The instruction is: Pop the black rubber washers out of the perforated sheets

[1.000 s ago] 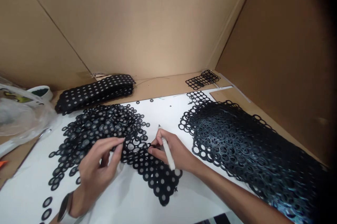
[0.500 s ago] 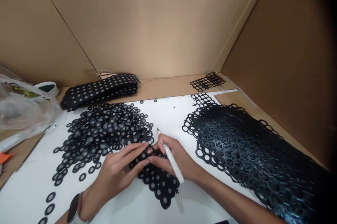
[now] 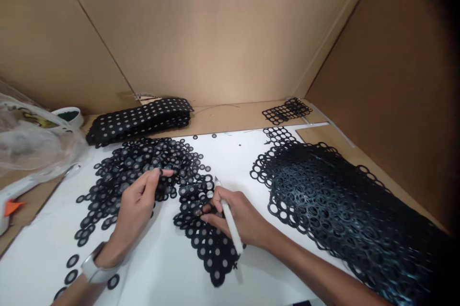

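My right hand (image 3: 239, 212) holds a white pen-like tool (image 3: 232, 227) with a dark pointed tip. Its thumb and fingers also pinch the edge of a black ring mesh (image 3: 212, 251), whose lower rings have grey centres. Some upper rings of that mesh are open. Over the heap of small black discs with grey centres (image 3: 143, 153), my left hand (image 3: 140, 198) reaches in from the left. Its thumb presses near the forefinger, with a small dark disc seemingly pinched between them. A watch is on the left wrist.
A large stack of open black ring mesh (image 3: 323, 200) covers the right side. Folded dotted mesh (image 3: 140, 119) lies at the back left, and a small mesh piece (image 3: 287, 110) at the back right. At the left are a plastic bag (image 3: 36, 143), a white tub (image 3: 68, 117) and a white-handled tool (image 3: 17, 191).
My left hand has let go of the mesh and moved up and left to the disc heap. The right hand stays on the mesh with the pen-like tool.
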The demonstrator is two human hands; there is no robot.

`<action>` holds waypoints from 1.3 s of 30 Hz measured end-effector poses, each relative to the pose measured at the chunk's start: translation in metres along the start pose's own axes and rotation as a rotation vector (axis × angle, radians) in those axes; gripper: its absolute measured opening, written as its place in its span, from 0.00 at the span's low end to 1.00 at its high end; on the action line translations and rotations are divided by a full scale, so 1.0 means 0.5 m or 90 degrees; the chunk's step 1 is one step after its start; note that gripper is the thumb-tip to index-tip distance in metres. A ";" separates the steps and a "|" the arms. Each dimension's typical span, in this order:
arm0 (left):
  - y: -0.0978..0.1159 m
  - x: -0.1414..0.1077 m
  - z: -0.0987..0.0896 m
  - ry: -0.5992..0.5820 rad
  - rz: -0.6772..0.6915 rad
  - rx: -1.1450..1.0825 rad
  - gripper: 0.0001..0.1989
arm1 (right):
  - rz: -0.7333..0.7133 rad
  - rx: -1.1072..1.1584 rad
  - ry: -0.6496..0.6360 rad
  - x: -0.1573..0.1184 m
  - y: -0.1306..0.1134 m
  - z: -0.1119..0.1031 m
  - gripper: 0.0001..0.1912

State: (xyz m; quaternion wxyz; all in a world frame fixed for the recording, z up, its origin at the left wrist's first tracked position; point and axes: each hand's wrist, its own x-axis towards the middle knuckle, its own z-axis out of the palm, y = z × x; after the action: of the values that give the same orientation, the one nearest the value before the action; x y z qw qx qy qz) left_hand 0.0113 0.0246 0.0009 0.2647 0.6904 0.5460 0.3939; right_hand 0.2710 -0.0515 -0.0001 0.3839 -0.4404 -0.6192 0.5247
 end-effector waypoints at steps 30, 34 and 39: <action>0.023 -0.033 0.027 -0.013 0.043 -0.005 0.18 | -0.408 -0.305 0.022 -0.006 0.021 0.042 0.17; -0.014 0.015 0.001 0.055 -0.033 -0.006 0.17 | -0.282 -0.250 0.025 -0.004 0.018 0.036 0.12; -0.002 0.006 -0.004 0.062 0.086 0.029 0.14 | -0.150 -0.184 0.019 0.001 0.017 0.020 0.13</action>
State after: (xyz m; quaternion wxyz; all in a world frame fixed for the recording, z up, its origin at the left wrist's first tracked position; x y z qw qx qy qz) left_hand 0.0093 0.0275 0.0022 0.1945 0.7118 0.5192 0.4313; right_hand 0.2626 -0.0537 -0.0098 0.3849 -0.4230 -0.7296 0.3749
